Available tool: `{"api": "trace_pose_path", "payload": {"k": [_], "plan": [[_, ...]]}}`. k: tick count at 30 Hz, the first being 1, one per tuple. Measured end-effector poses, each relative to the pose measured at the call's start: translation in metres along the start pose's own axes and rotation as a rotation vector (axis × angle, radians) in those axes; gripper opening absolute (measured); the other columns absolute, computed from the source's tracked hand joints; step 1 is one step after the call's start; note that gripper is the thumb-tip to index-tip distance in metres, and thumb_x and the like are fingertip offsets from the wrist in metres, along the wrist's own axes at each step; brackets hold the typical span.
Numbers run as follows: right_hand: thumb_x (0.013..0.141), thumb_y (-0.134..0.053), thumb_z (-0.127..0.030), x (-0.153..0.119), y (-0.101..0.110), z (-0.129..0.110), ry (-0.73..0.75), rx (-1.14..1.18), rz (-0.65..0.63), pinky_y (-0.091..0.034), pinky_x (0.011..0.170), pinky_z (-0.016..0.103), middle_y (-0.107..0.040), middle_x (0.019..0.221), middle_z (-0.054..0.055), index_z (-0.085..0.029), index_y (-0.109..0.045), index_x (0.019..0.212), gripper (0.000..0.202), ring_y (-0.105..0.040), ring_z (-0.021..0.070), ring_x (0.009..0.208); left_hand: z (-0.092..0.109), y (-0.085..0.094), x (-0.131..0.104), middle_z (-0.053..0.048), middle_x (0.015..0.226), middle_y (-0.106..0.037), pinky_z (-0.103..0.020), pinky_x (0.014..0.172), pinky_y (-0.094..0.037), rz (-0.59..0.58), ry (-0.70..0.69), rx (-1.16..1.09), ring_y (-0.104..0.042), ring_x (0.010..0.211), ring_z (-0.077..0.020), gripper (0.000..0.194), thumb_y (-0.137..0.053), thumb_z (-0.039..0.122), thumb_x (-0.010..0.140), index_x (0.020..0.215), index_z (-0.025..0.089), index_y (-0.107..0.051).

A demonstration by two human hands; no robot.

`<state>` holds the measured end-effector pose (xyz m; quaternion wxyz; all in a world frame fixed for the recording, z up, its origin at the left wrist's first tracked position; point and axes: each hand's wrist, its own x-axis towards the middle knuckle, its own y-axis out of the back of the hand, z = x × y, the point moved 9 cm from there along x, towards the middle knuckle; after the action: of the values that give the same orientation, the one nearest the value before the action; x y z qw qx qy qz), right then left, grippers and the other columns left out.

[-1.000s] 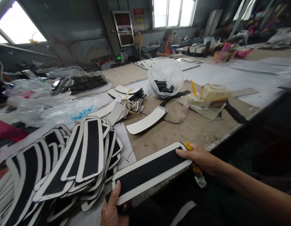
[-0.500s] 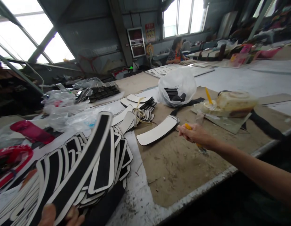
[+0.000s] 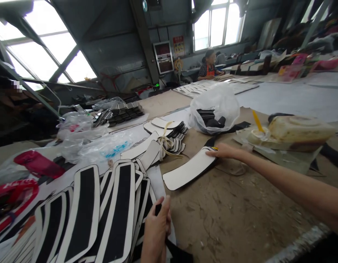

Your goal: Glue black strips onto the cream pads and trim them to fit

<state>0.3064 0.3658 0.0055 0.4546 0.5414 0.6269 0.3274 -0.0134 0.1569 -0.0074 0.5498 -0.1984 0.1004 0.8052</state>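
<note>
My left hand (image 3: pixel 156 228) is closed at the front of the table, its fingers round a black strip (image 3: pixel 178 251) that trails below it. My right hand (image 3: pixel 225 150) grips the far end of a white curved piece (image 3: pixel 188 168), which lies with others on brown board. A bit of a yellow handle (image 3: pixel 215 148) shows at those fingers; the rest of that tool is hidden. Left of my left hand spreads a fanned pile of white-edged curved pieces with black middles (image 3: pixel 118 212). Behind the white piece sits a bundle tied with pale ribbon (image 3: pixel 165 143).
A clear plastic bag (image 3: pixel 231 104) holds black pieces. On the right, a yellowed plastic container (image 3: pixel 297 129) has a yellow stick (image 3: pixel 258 121) beside it. Plastic wrap (image 3: pixel 100 146) and a red item (image 3: pixel 39 163) lie left. Another person (image 3: pixel 208 67) sits far back.
My left hand has left the pile's curved piece and moved right, now with a black strip. My right hand has moved onto the white piece's end; the yellow handle is mostly hidden.
</note>
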Motion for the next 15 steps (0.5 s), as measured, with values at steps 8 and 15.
{"api": "trace_pose_path", "payload": {"k": [8, 15], "plan": [[0.063, -0.054, -0.072, -0.008, -0.009, -0.003, 0.117, 0.253, -0.125, -0.031, 0.046, 0.025, -0.054, 0.061, 0.001, -0.018, -0.054, 0.064, 0.055, -0.047, 0.0139, 0.054, -0.006, -0.034, 0.071, 0.01, 0.041, -0.038, -0.017, 0.034, -0.014, -0.174, 0.089, 0.046, -0.024, 0.032, -0.0019, 0.044, -0.071, 0.052, 0.056, 0.06, 0.02, -0.041], [0.069, -0.058, -0.061, -0.066, 0.021, -0.013, 0.208, 0.372, -0.083, -0.04, 0.06, 0.025, -0.062, 0.075, 0.001, -0.018, -0.06, 0.08, 0.045, -0.054, 0.0174, 0.069, 0.005, -0.028, 0.037, 0.011, 0.045, -0.037, -0.019, 0.038, -0.025, -0.165, -0.044, 0.134, -0.031, 0.036, -0.0057, 0.033, -0.066, 0.046, 0.066, 0.078, 0.02, -0.047]]}}
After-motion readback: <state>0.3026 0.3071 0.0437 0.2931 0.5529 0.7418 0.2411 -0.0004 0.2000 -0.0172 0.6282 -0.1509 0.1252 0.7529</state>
